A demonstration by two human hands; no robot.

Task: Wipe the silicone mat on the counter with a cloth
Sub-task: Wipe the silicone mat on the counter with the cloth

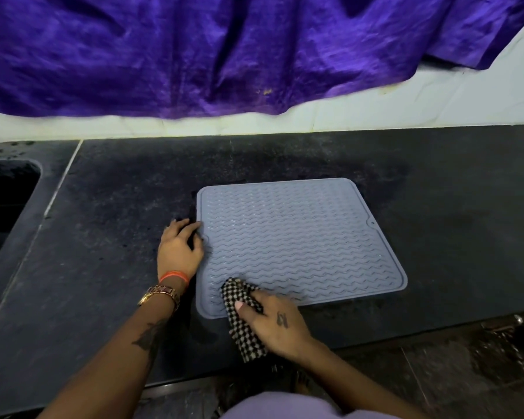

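Observation:
A grey-blue silicone mat (297,240) with a wavy ribbed surface lies flat on the dark counter (109,213). My left hand (179,249) rests on the counter at the mat's left edge, its fingertips touching the rim. My right hand (273,325) grips a black-and-white checked cloth (242,316) and presses it on the mat's near left corner. Part of the cloth trails off the mat toward the counter's front edge.
A purple fabric (224,55) hangs down over the white tiled wall (375,113) behind the counter. A dark sink basin (3,195) is set into the counter at far left. The floor (466,373) shows below the counter's front edge.

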